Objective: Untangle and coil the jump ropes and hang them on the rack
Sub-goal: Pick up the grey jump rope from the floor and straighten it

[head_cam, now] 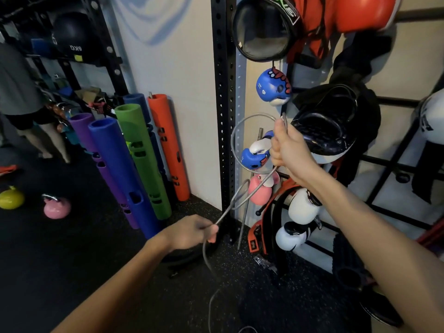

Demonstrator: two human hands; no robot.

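A thin grey jump rope (234, 138) runs between both hands. My right hand (288, 147) is raised in front of the rack (225, 111) and grips a round loop of the rope, with one end sticking up above the thumb. My left hand (192, 233) is lower and pinches the same rope as it slants down from the loop. Below that hand the rope trails to the dark floor and curls toward the bottom edge. A second grey strand hangs straight down beside the black perforated rack post.
Boxing gloves (272, 88) and black head guards (324, 131) hang on the wall grid at right. Coloured foam tubes (134, 164) lean on the white wall at left. Pink (57, 207) and yellow kettlebells sit on the floor. A person stands at far left.
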